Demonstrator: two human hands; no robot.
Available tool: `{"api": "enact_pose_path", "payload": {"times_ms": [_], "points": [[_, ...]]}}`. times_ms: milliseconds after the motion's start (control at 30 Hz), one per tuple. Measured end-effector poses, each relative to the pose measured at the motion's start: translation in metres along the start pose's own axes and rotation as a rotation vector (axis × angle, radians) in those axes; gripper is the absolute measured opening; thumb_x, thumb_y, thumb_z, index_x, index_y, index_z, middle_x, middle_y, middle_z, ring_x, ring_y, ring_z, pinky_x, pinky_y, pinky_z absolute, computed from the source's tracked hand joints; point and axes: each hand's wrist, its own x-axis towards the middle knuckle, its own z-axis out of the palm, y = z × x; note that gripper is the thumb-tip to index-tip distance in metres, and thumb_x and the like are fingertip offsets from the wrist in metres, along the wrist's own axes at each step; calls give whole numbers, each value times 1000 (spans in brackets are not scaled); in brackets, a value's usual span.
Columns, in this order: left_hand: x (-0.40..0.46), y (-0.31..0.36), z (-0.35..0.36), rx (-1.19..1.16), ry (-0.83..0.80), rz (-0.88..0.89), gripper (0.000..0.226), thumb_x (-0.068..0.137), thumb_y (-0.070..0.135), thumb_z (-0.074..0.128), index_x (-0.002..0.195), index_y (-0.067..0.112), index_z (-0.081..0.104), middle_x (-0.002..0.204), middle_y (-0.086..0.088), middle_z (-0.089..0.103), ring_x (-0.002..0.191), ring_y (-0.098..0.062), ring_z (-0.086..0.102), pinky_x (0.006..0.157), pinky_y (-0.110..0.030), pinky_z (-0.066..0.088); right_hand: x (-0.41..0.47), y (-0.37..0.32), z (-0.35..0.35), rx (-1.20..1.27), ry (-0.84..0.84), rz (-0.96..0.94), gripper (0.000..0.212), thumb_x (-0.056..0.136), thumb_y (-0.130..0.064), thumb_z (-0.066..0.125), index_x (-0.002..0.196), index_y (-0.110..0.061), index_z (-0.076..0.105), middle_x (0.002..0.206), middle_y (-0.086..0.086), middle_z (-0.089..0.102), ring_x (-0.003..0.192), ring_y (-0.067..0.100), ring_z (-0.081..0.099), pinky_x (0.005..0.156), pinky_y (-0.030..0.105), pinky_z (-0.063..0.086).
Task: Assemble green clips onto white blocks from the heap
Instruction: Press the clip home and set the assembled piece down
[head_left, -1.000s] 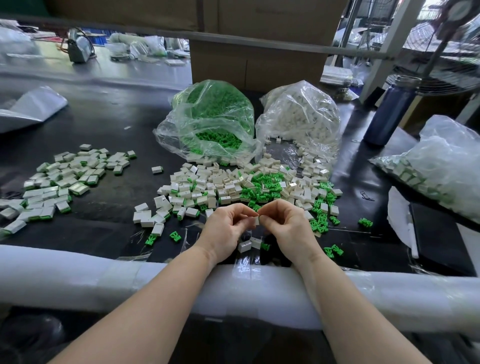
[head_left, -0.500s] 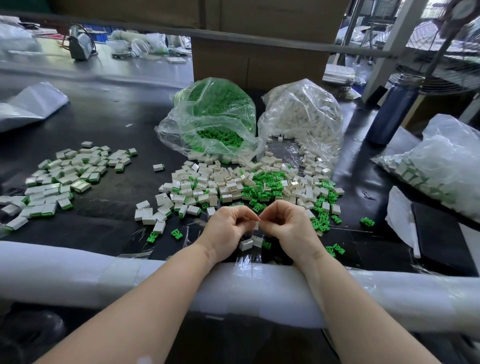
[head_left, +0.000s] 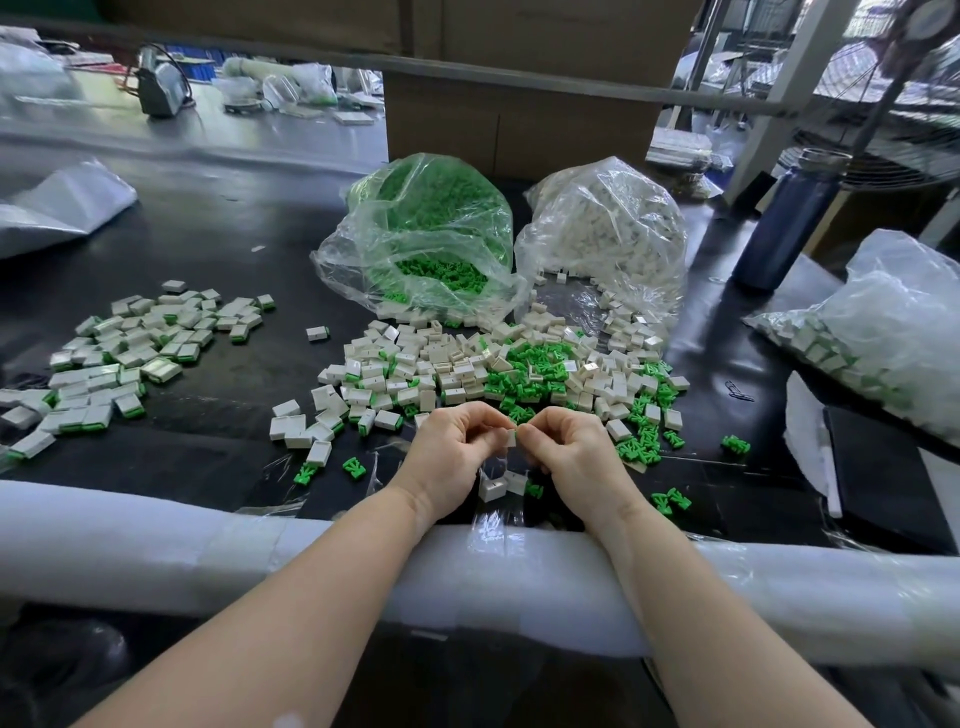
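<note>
A factory assembly bench: bulk bags of parts (head_left: 431, 244), cardboard cartons (head_left: 519, 124), industrial fan (head_left: 883, 130).

left hand (head_left: 451, 453), right hand (head_left: 575, 453), fingers curled, fingertips meeting

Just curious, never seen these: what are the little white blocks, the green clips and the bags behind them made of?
White blocks: likely moulded plastic, smooth with slight sheen. Green clips: likely plastic too, uniformly bright. Bags: thin clear plastic film, crinkled and glossy.
</note>
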Motion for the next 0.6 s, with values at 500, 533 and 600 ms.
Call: {"api": "enact_pose_path", "payload": {"times_ms": [500,533,600], "points": [[-1,1,-4,114,-90,14,13,88,2,58,82,11,65,70,5,61,68,-6,56,73,-16,48,-2,-3,-3,-57,-85,7,27,87,-9,61,62,-15,56,53,-4,45,49,6,38,52,18,34],[-1,1,-4,112,-90,12,13,88,2,58,82,11,65,70,4,61,68,-7,57,73,-17,48,-2,-3,-3,-57,-87,6,26,88,-9,61,62,-14,57,53,-4,45,49,6,38,51,17,34],[-1,1,-4,79,-75,11,13,88,2,58,83,11,65,70,2,62,67,-7,56,71,-15,48,-2,-2,-3,-16,-74,6,22,87,-10,62,65,-9,60,52,-5,47,49,5,40,51,15,35]]}}
